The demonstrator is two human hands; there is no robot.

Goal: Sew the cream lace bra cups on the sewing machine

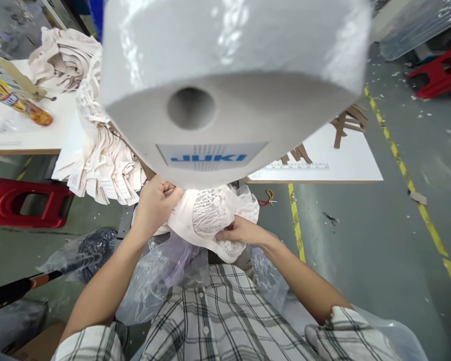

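Observation:
A white bra [212, 213] with a patterned lace cup lies below the head of a white JUKI sewing machine [229, 108]. Pinched at its left edge, close under the machine head, the fabric is held by my left hand [156, 204]. My right hand [245, 230] grips the lower right side of the lace between thumb and fingers. The machine head hides the needle area and the bra's far edge. Beside my left hand hangs a stack of pale fabric pieces [110, 165].
More pale fabric [65, 57] is heaped at the back left near a yellow snack tube [18, 100]. Brown strips [349, 123] lie on the white table [355, 163]. Small pliers [267, 198] hang or lie right of the bra. Red stools [26, 203] stand either side.

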